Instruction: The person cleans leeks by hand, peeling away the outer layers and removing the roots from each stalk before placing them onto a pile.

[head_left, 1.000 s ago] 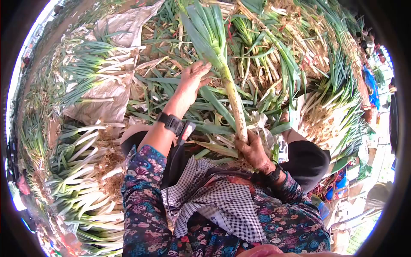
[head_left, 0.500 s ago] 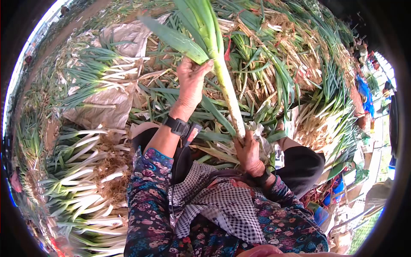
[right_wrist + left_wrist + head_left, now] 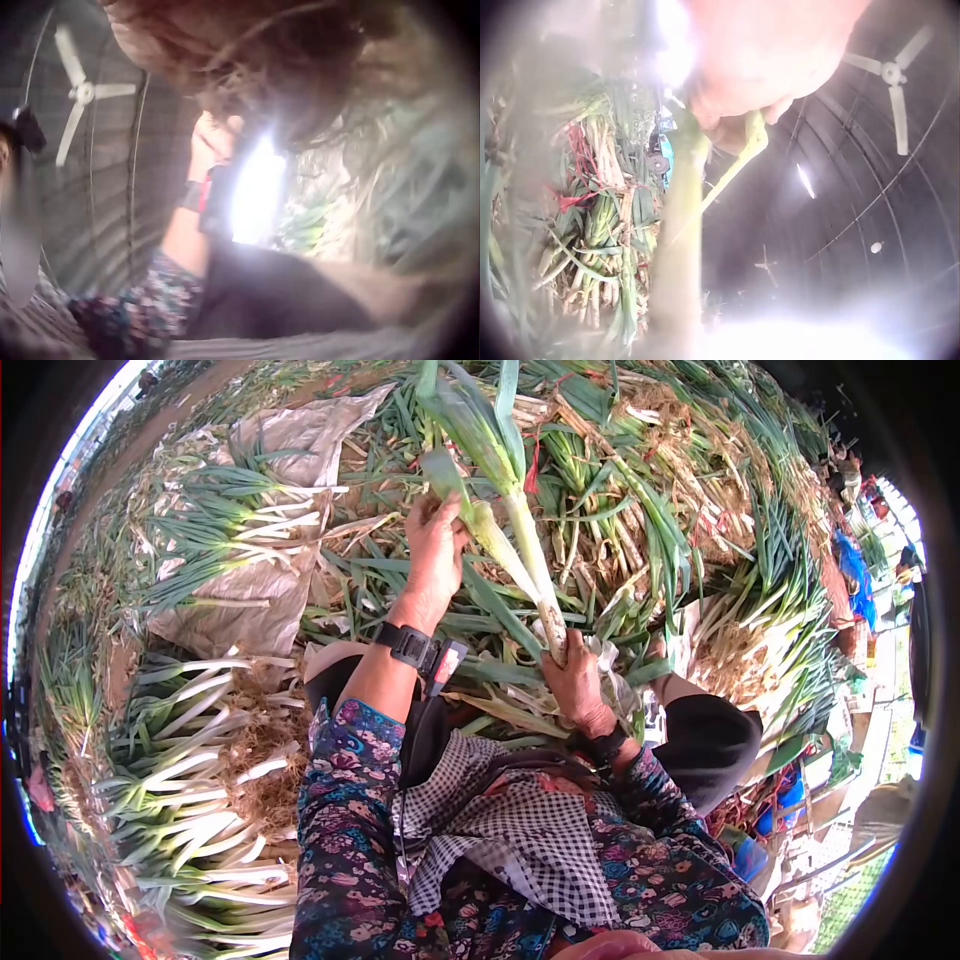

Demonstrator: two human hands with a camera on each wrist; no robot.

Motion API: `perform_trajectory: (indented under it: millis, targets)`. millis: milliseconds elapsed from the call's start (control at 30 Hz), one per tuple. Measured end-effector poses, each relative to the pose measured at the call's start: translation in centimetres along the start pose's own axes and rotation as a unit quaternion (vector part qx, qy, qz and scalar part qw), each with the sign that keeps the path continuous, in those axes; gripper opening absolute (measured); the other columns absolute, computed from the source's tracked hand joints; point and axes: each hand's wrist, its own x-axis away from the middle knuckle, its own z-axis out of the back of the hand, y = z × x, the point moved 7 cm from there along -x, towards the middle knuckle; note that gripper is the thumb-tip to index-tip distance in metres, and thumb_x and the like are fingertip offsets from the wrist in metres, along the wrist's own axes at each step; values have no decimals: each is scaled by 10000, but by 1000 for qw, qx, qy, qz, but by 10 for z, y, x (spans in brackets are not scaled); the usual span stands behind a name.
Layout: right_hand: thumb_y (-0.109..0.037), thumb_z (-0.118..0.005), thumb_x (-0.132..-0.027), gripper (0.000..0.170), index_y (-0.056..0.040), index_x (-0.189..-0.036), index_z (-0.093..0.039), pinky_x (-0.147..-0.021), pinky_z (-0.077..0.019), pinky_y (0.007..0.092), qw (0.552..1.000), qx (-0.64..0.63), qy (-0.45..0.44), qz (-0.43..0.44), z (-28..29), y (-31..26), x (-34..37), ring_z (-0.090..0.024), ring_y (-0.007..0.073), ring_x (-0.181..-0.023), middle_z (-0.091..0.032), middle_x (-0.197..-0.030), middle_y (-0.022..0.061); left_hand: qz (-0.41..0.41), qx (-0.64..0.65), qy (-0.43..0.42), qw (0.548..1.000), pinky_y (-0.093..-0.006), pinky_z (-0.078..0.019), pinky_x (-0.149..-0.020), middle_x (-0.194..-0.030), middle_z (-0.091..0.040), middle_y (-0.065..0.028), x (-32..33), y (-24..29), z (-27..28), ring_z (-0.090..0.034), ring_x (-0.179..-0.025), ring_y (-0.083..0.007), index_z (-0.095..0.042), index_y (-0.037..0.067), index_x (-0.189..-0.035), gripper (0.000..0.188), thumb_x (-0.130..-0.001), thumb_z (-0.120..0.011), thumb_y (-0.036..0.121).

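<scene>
In the head view a leek [image 3: 527,540] stands slanted in front of the person, its green leaves pointing away. My right hand [image 3: 577,685] grips its lower end, fingers curled round the white stalk. An outer leaf layer [image 3: 492,538] hangs off the left side of the stalk, parted from it down to near the right hand. My left hand [image 3: 434,550] pinches the green upper part of that layer. The left wrist view shows a pale green strip [image 3: 739,161] under the fingers beside the blurred stalk [image 3: 676,277]. Dark, blurred roots [image 3: 247,90] hang close to the right wrist camera.
Leeks with white stalks [image 3: 200,780] lie piled at the left, roots inward. More leeks [image 3: 240,520] rest on a pale sheet [image 3: 265,615]. Loose leaves and dry trimmings surround the legs. A rooted bundle [image 3: 750,640] lies at the right, beside the knee [image 3: 705,745].
The left hand first reached beside the leek, then took hold of an outer leaf and drew it left and toward the body. That layer has come away down the stalk; the right hand kept its grip.
</scene>
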Motion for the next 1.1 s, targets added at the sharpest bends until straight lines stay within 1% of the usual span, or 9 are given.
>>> perform_trajectory:
  millis: [100,133,367,400,433,600,867,1033,1100]
  targets:
    - [-109,-664,-779,370,22,-1062,-465,-598,-498,464,998,39,30,29,4,5,6,-619,438,-699,-613,-729,254,119,-229,104,961,-388,-485,-903,-1217,-528,-134,-5,-25,29,-585,-1040,-222,-336,10,-1377,659,-849,-690,183]
    - [-109,-664,-779,370,22,-1062,-465,-598,-498,464,998,38,30,27,6,6,7,-619,438,-699,-613,-729,254,-17,-349,116,930,-376,-496,-866,-1172,-541,-125,-15,-22,29,-593,-961,-195,-375,16,-1305,578,-850,-692,179]
    - [-143,-682,-808,384,-3,-1106,-483,-521,-503,387,998,26,-2,49,0,-1,20,-641,311,-613,-624,-716,195,-48,-100,-89,990,-325,-511,-854,-1009,-627,-55,2,-8,-38,-634,-927,-178,-537,16,-1152,346,-833,-671,25]
    - [-155,-682,-825,373,-8,-1112,-494,-503,-495,333,942,-271,-171,-102,-13,3,22,-626,236,-599,-621,-722,138,-36,-81,-122,989,-328,-513,-845,-1011,-624,-54,7,-2,-45,-633,-919,-173,-538,21,-1148,342,-833,-671,27]
    - [-167,-682,-842,362,-13,-1118,-505,-485,-487,279,750,-532,-314,-238,-26,-10,35,-611,162,-585,-618,-728,81,-21,-64,-155,986,-331,-515,-836,-1014,-620,-52,11,3,-53,-632,-911,-168,-539,25,-1143,338,-833,-672,29]
    - [-97,-583,-865,198,-10,-1030,-516,-471,-453,216,871,-389,-284,-101,-3,-36,24,-549,71,-552,-555,-702,4,-67,-37,-116,990,-312,-500,-824,-1026,-617,-41,16,7,-59,-599,-923,-139,-549,36,-1053,255,-831,-674,30]
    - [-80,-597,-843,218,-3,-1029,-513,-507,-465,261,911,-336,-232,-62,-6,-15,26,-558,98,-552,-570,-686,42,-89,-80,-145,982,-276,-489,-853,-974,-635,-25,19,20,-74,-604,-896,-115,-563,33,-1081,315,-797,-682,-31]
    - [-75,-623,-830,314,25,-1093,-481,-524,-476,366,991,-76,-81,73,6,-7,18,-569,198,-547,-544,-670,182,-148,-27,-97,984,-280,-512,-826,-1018,-643,-46,20,25,-70,-613,-900,-111,-579,24,-1097,319,-801,-685,-32]
    - [-94,-645,-824,297,15,-1064,-507,-533,-474,334,997,-2,-71,29,-3,6,16,-574,159,-564,-570,-678,122,-99,-18,-68,993,-306,-497,-844,-955,-666,-35,14,21,-60,-625,-897,-132,-608,41,-1027,209,-832,-671,2]
